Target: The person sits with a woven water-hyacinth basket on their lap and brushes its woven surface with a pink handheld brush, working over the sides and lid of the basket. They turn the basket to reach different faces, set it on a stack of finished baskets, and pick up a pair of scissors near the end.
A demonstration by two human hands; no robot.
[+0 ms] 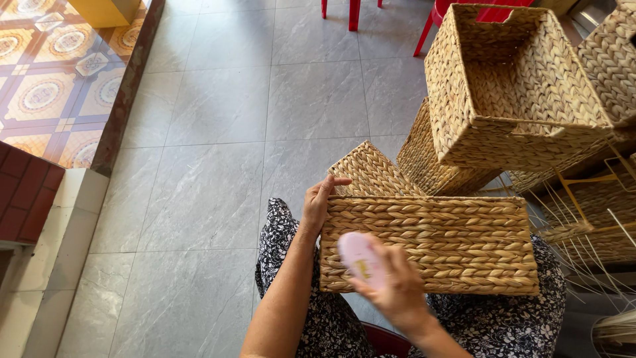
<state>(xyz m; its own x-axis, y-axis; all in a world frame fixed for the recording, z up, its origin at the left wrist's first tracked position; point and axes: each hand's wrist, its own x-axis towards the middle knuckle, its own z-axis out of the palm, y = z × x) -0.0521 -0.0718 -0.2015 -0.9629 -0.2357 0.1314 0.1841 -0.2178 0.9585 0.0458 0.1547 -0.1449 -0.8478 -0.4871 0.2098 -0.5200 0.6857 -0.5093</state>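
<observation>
Left hand [317, 202] gripping woven basket [430, 244] edge on lap; right hand [391, 282] clasping pink bottle [360, 258] against it.

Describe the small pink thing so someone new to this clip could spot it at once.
Start at the rectangular woven straw basket lying across the person's lap. Against its near left face, the right hand holds a small pale pink oval plastic object, the only smooth, pastel item among the tan weaving.
</observation>
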